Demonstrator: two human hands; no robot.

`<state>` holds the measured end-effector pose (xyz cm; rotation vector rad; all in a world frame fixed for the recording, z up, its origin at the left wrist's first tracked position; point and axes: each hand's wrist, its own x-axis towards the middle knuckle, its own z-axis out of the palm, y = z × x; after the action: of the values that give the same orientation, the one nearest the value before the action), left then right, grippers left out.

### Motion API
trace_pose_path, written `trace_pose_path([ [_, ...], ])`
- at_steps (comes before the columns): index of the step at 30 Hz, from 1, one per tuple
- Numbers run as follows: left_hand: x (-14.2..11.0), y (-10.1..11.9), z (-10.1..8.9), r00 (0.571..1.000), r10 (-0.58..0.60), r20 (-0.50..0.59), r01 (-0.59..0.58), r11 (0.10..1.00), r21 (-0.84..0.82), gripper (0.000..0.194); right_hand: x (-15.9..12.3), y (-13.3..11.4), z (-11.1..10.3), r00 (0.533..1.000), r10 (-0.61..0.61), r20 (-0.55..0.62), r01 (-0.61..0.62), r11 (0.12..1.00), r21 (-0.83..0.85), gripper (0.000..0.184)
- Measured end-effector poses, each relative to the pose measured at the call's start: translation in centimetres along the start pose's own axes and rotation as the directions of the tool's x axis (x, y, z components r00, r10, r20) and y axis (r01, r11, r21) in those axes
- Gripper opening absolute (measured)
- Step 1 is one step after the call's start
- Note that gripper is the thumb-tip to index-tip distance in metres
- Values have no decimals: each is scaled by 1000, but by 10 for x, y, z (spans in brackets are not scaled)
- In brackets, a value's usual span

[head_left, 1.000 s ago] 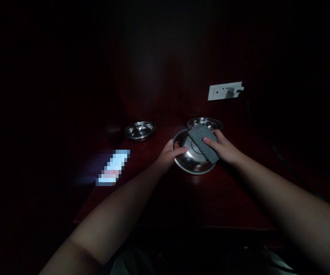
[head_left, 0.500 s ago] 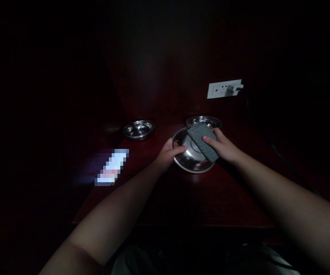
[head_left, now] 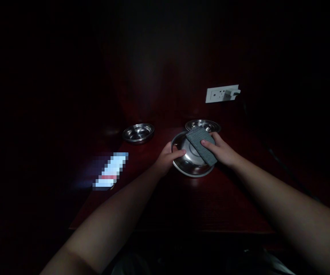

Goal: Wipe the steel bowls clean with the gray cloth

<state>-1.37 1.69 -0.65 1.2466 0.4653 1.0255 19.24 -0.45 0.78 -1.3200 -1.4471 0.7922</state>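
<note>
A shiny metal bowl [head_left: 192, 167] is tilted toward me above the dark red table. My left hand [head_left: 166, 158] grips its left rim, with the thumb lying on the inner wall. Folded grey-green cloth [head_left: 201, 143] lies over the bowl's right side. My right hand [head_left: 220, 149] is closed on this cloth, its thumb on top and its other fingers mostly hidden behind the cloth and rim. Just behind, partly covered by the cloth and my right hand, sits a stack of metal dishes [head_left: 201, 123].
Another metal bowl [head_left: 138, 134] stands at the back left of the table [head_left: 205, 206]. A lit, pixelated phone [head_left: 112, 170] lies near the left edge. On the back wall is a socket plate [head_left: 216, 94] with a plug; its dark cable [head_left: 276, 156] runs down to the right.
Both hands keep nearly the same hold on bowl and cloth. The whole view has shifted slightly, so everything sits a little lower and further left than half a second ago.
</note>
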Motion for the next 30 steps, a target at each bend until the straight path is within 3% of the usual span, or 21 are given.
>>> trace_pose_path([
  [26,0,0,0,997,-13,-75,15,1000,21,51,0,0,0,1000,-6,0,6,1000,0,46],
  [30,0,1,1,1000,2,-10,-2,1000,-8,49,0,-2,1,1000,-4,-4,4,1000,-5,46],
])
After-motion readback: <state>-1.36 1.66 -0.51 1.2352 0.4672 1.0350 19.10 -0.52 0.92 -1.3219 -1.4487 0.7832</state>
